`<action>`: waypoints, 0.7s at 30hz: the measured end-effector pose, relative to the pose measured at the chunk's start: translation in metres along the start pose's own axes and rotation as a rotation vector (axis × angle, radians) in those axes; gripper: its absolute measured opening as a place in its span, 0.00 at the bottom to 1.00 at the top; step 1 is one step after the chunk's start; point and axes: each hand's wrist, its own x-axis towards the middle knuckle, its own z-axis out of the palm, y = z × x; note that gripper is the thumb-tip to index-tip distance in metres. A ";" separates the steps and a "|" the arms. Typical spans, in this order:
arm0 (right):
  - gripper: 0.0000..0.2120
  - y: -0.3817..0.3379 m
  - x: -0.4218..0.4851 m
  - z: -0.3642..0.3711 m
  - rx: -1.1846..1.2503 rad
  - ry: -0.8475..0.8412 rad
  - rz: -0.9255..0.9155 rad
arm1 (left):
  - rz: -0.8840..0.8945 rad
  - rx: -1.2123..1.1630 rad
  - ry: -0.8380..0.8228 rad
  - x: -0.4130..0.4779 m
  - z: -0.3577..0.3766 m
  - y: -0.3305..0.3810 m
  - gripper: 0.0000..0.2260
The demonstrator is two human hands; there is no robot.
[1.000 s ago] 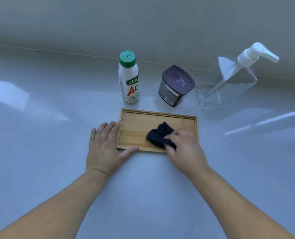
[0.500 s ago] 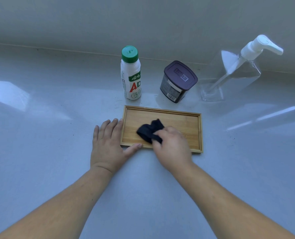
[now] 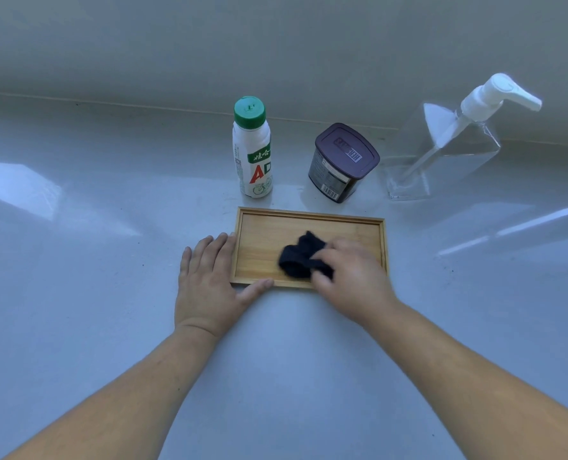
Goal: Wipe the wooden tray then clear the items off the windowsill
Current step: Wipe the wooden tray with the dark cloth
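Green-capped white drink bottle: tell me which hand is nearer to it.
Left. The left hand braces the wooden tray's left edge, below the green-capped white drink bottle; the right hand presses a dark cloth farther right.

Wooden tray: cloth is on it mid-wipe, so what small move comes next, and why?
Probably sweep the dark cloth leftward across the wooden tray. The right hand holds it right of centre, the left part looks bare, and the left hand braces that edge.
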 end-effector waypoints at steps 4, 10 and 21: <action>0.11 0.023 0.009 -0.010 -0.016 0.179 0.359 | -0.003 0.004 -0.019 0.000 -0.002 0.002 0.50; 0.12 -0.073 0.050 0.034 0.043 0.177 0.099 | 0.000 0.018 -0.040 -0.001 -0.004 0.002 0.44; 0.13 0.015 0.000 0.003 -0.007 0.093 0.032 | -0.004 0.008 0.004 -0.001 -0.002 0.003 0.51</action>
